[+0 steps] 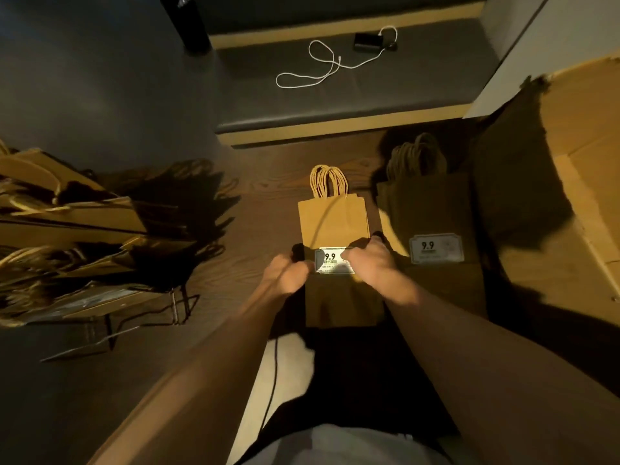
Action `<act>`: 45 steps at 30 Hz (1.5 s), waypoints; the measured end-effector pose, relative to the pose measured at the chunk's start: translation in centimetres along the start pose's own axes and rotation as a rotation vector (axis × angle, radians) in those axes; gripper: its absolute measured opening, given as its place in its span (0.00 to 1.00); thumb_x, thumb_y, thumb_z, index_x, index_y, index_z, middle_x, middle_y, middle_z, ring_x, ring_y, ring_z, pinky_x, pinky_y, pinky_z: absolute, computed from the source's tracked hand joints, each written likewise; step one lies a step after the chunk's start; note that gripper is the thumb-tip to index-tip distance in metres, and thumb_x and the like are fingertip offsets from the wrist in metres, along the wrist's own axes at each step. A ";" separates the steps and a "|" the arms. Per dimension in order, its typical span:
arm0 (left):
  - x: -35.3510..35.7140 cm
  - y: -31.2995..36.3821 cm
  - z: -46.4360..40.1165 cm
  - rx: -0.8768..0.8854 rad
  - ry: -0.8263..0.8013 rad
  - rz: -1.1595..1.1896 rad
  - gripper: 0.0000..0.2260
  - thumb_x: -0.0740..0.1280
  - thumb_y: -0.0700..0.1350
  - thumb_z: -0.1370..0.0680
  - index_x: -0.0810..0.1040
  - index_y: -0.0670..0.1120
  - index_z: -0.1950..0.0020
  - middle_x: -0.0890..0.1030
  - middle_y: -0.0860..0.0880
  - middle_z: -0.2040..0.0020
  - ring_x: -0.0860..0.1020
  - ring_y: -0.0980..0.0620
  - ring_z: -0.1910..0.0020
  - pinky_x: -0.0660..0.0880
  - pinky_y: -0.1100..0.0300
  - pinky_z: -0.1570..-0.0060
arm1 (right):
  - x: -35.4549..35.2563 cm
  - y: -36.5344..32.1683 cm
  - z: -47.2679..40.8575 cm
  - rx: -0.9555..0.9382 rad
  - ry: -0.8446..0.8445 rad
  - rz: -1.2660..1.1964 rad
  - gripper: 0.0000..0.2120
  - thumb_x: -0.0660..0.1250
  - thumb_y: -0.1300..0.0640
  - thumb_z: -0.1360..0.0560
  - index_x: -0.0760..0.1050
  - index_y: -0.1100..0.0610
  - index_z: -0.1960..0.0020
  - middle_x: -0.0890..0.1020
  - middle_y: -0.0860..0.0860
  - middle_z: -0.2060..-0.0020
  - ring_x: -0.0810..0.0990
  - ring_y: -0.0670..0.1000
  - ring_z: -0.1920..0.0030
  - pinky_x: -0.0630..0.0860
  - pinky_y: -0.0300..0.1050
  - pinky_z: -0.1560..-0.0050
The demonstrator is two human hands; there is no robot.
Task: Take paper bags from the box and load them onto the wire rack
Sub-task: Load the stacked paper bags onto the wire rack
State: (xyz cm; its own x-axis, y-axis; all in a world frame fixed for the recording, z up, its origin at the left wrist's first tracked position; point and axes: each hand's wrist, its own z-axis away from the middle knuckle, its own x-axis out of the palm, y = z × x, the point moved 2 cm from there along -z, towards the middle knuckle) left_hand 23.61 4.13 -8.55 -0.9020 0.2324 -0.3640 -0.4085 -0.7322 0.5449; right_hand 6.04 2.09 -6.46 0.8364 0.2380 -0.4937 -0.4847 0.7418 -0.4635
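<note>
A flat bundle of brown paper bags (332, 219) with twisted handles lies on the wood floor in front of me, a white "9.9" label across its middle. My left hand (288, 271) grips the bundle's left edge at the label. My right hand (370, 261) grips the right edge, fingers curled over the label. A second bundle of bags (432, 209) with the same label lies just to the right, in shadow. The wire rack (147, 310) stands at the left, holding several bags. The cardboard box (577, 182) is at the right, its flap open.
A dark cushioned bench (352, 95) runs across the far side, with a white cable (322, 67) and a small black device (367, 41) on it. A black cylinder (188, 21) stands at the back left. A thin dark cord (273, 380) hangs by my legs.
</note>
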 end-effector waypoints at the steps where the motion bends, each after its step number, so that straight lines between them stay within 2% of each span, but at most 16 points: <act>1: 0.2 0.7 0.6 -0.005 0.001 0.000 0.12 0.71 0.53 0.30 0.81 0.49 0.51 0.84 0.48 0.53 0.82 0.47 0.54 0.80 0.51 0.51 | 0.0 -0.2 -0.2 0.003 0.004 0.020 0.32 0.67 0.55 0.25 0.58 0.60 0.25 0.70 0.58 0.31 0.71 0.59 0.33 0.69 0.45 0.41; 5: 1.0 1.9 0.4 0.029 -0.039 0.130 0.12 0.70 0.44 0.24 0.81 0.44 0.42 0.84 0.46 0.48 0.82 0.46 0.48 0.79 0.46 0.42 | 0.2 -1.0 -1.1 0.043 -0.020 0.027 0.29 0.68 0.53 0.26 0.63 0.59 0.29 0.74 0.58 0.37 0.75 0.58 0.40 0.73 0.47 0.48; 9: 0.6 1.9 -0.4 -0.017 -0.042 0.103 0.17 0.71 0.49 0.30 0.81 0.43 0.45 0.85 0.45 0.50 0.84 0.46 0.50 0.81 0.45 0.48 | 0.4 -0.6 -1.6 0.085 -0.069 -0.024 0.22 0.69 0.53 0.26 0.68 0.61 0.36 0.75 0.55 0.45 0.76 0.54 0.47 0.73 0.46 0.52; 13: -0.1 1.3 -1.0 -0.039 -0.036 0.086 0.09 0.69 0.42 0.23 0.81 0.42 0.45 0.84 0.47 0.50 0.83 0.49 0.51 0.81 0.56 0.58 | 1.2 -0.3 -1.5 0.044 -0.057 -0.062 0.25 0.69 0.56 0.25 0.66 0.61 0.32 0.75 0.56 0.42 0.75 0.53 0.46 0.74 0.45 0.53; 17: -0.5 0.4 -1.4 -0.028 0.052 0.130 0.18 0.72 0.50 0.31 0.82 0.44 0.44 0.85 0.47 0.50 0.83 0.46 0.49 0.82 0.49 0.47 | 1.1 -1.1 -1.8 0.007 0.039 -0.083 0.25 0.69 0.58 0.26 0.66 0.55 0.31 0.76 0.54 0.39 0.75 0.54 0.45 0.71 0.43 0.50; 20: -0.7 0.3 -0.9 0.022 0.073 0.138 0.12 0.72 0.48 0.27 0.81 0.42 0.49 0.83 0.47 0.52 0.80 0.48 0.52 0.76 0.61 0.58 | 1.2 -1.2 -1.6 -0.010 0.063 -0.131 0.25 0.67 0.61 0.26 0.66 0.54 0.31 0.77 0.54 0.42 0.77 0.56 0.44 0.72 0.43 0.51; 22: -0.6 0.3 -0.9 0.067 0.081 0.179 0.10 0.72 0.46 0.25 0.80 0.41 0.49 0.82 0.47 0.55 0.79 0.51 0.56 0.72 0.63 0.66 | 1.1 -1.3 -1.3 -0.061 0.068 -0.182 0.21 0.65 0.61 0.27 0.68 0.55 0.35 0.78 0.54 0.46 0.79 0.56 0.49 0.78 0.48 0.52; 25: -0.9 0.9 -0.3 0.136 0.039 0.374 0.08 0.69 0.38 0.22 0.74 0.41 0.45 0.81 0.45 0.52 0.80 0.52 0.58 0.77 0.64 0.64 | 0.4 -1.8 -0.7 -0.157 -0.032 -0.296 0.12 0.67 0.63 0.27 0.73 0.53 0.46 0.81 0.55 0.50 0.82 0.57 0.50 0.80 0.55 0.49; 28: -2.7 2.1 0.7 0.247 0.007 0.486 0.10 0.67 0.33 0.22 0.73 0.46 0.47 0.83 0.46 0.52 0.82 0.49 0.54 0.79 0.51 0.50 | -0.6 -2.9 0.2 -0.212 -0.198 -0.519 0.17 0.71 0.66 0.28 0.74 0.55 0.41 0.83 0.56 0.48 0.84 0.57 0.51 0.81 0.52 0.54; 31: -4.9 3.0 1.7 0.352 0.026 0.498 0.16 0.73 0.32 0.27 0.72 0.47 0.46 0.84 0.53 0.60 0.83 0.54 0.59 0.79 0.56 0.54 | -0.6 -3.9 1.7 -0.233 -0.292 -0.584 0.15 0.70 0.69 0.28 0.78 0.56 0.44 0.84 0.57 0.50 0.84 0.59 0.51 0.81 0.55 0.51; 34: -7.0 3.5 3.2 0.333 -0.018 0.533 0.16 0.75 0.34 0.28 0.77 0.39 0.42 0.85 0.44 0.54 0.83 0.48 0.55 0.80 0.56 0.55 | -0.3 -5.0 3.3 -0.269 -0.342 -0.659 0.12 0.70 0.70 0.28 0.80 0.60 0.47 0.85 0.58 0.53 0.85 0.61 0.52 0.80 0.59 0.47; 37: -9.4 3.3 5.2 0.374 -0.063 0.570 0.12 0.74 0.38 0.26 0.82 0.40 0.44 0.86 0.43 0.51 0.85 0.46 0.53 0.81 0.54 0.55 | 0.2 -6.3 5.2 -0.369 -0.365 -0.716 0.08 0.66 0.74 0.27 0.78 0.63 0.55 0.85 0.49 0.67 0.84 0.46 0.65 0.79 0.44 0.54; 39: -10.6 3.0 6.7 0.398 -0.079 0.647 0.07 0.71 0.42 0.23 0.82 0.42 0.46 0.86 0.44 0.52 0.85 0.47 0.55 0.80 0.54 0.55 | 0.4 -7.0 6.5 -0.399 -0.344 -0.787 0.15 0.64 0.75 0.27 0.77 0.59 0.64 0.81 0.46 0.74 0.81 0.43 0.72 0.78 0.39 0.61; 40: -11.1 2.6 7.4 0.394 -0.087 0.697 0.06 0.68 0.43 0.20 0.81 0.43 0.46 0.86 0.44 0.53 0.84 0.48 0.56 0.81 0.55 0.57 | 0.6 -7.2 7.0 -0.408 -0.345 -0.797 0.15 0.65 0.75 0.27 0.79 0.58 0.64 0.83 0.48 0.71 0.82 0.45 0.69 0.79 0.43 0.57; 42: -12.0 1.8 8.4 0.377 -0.106 0.742 0.09 0.62 0.43 0.17 0.81 0.43 0.45 0.86 0.44 0.53 0.84 0.48 0.57 0.81 0.56 0.59 | 0.8 -7.8 8.3 -0.399 -0.401 -0.788 0.10 0.67 0.72 0.27 0.81 0.60 0.54 0.86 0.55 0.58 0.85 0.54 0.57 0.80 0.54 0.49; 45: -13.0 0.6 9.6 0.384 -0.102 0.726 0.11 0.63 0.43 0.18 0.81 0.39 0.42 0.84 0.39 0.47 0.83 0.43 0.52 0.82 0.51 0.53 | 1.3 -7.8 10.1 -0.336 -0.519 -0.634 0.15 0.70 0.67 0.29 0.78 0.63 0.42 0.83 0.60 0.44 0.81 0.62 0.42 0.72 0.62 0.35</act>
State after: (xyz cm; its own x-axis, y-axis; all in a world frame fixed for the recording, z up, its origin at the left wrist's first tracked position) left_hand 33.72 6.89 3.76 -0.9606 -0.1434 0.2381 0.2777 -0.4568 0.8451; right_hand 13.54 2.95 3.94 0.9444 0.1595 0.2876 0.1283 0.6267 -0.7687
